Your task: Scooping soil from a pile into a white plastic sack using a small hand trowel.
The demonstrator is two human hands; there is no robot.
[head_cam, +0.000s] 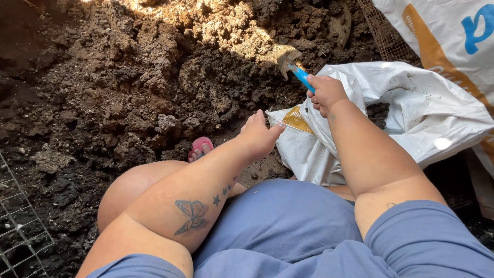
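My right hand [326, 93] grips the blue handle of a small garden trowel [291, 63], whose soil-caked blade rests at the foot of a big heap of dark clumpy soil [154, 77]. With my left hand [259, 135] I pinch the edge of a white woven sack [411, 113] that lies open on the ground, some soil showing inside its mouth. My bare knee [134, 188] and a foot in a pink sandal [199, 148] sit just below the heap.
A second white sack with orange and blue print [453, 36] stands at the upper right. Wire mesh [383, 31] lies beside it, and a wire grid [18, 226] lies at the lower left.
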